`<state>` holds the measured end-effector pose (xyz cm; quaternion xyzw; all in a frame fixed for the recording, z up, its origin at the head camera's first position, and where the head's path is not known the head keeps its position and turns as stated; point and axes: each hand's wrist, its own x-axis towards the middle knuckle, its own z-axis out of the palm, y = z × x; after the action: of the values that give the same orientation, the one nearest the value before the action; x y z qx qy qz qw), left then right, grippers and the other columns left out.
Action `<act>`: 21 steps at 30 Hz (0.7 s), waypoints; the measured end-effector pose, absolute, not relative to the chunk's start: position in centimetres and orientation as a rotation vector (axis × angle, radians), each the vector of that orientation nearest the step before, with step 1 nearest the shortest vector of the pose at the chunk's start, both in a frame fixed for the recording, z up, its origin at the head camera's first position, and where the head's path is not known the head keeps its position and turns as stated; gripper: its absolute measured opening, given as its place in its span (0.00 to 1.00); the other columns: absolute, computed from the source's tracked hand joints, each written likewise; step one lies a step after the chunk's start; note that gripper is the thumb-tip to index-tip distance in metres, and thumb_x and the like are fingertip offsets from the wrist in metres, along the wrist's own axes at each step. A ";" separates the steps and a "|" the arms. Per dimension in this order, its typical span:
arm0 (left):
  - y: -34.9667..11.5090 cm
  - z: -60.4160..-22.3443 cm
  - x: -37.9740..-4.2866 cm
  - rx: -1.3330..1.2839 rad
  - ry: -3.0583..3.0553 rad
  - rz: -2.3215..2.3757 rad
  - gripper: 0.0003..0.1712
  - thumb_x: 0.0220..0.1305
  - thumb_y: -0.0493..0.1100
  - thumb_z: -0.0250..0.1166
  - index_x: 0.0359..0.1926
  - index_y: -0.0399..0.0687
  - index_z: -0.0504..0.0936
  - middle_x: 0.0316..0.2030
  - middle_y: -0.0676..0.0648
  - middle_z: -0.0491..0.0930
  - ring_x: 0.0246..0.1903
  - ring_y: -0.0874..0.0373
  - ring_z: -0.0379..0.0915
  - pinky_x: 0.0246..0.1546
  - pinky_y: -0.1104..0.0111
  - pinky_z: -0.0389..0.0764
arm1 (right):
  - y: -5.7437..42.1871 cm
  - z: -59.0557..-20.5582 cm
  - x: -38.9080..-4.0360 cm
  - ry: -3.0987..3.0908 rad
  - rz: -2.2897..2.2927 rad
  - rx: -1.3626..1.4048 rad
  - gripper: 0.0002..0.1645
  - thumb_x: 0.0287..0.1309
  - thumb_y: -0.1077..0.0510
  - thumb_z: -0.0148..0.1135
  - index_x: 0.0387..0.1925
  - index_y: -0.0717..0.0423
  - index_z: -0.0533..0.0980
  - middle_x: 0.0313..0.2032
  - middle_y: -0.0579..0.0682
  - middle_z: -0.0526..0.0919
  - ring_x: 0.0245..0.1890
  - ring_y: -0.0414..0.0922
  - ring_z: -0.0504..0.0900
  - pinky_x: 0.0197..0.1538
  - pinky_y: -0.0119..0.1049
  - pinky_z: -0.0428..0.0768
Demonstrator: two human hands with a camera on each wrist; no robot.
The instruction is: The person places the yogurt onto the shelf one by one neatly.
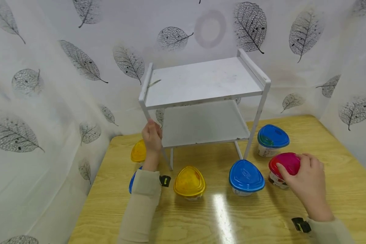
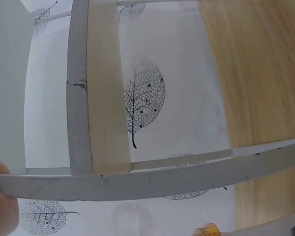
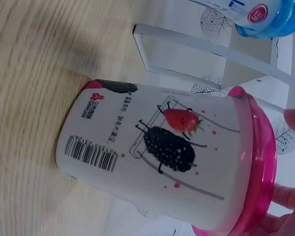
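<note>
A white two-tier shelf rack (image 1: 201,79) stands at the back of the wooden table. My left hand (image 1: 153,136) grips its left front leg, just under the top tier. In the left wrist view, part of that hand (image 2: 2,201) shows against the white frame bar (image 2: 152,186). On the right, my right hand (image 1: 308,178) holds a tub with a pink lid (image 1: 288,162), thumb and fingers around the lid's rim. Berry pictures and a barcode mark the white wall of this tub (image 3: 152,152), whose base is at the table in the right wrist view.
Tubs with blue lids stand beside the rack's right front leg (image 1: 246,176) and farther back (image 1: 272,135). A yellow-lidded tub (image 1: 189,182) is at front centre. Left of the rack, another yellow lid (image 1: 138,151) and a blue lid (image 1: 132,181) are partly behind my left arm.
</note>
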<state>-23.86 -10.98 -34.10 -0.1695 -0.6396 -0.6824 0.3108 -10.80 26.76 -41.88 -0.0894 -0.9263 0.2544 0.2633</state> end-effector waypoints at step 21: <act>-10.9 -34.2 -24.0 -0.428 -1.670 -1.833 0.28 0.59 0.66 0.43 0.14 0.52 0.59 0.08 0.59 0.56 0.08 0.68 0.49 0.09 0.76 0.49 | 26.4 -42.3 -11.3 -2.548 0.572 -0.247 0.40 0.35 0.50 0.70 0.41 0.77 0.64 0.45 0.75 0.62 0.43 0.69 0.60 0.38 0.63 0.62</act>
<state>-23.98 -10.88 -34.22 -0.1618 -0.6316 -0.6930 0.3075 -11.33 26.38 -42.27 -0.0910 -0.9390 0.2109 0.2562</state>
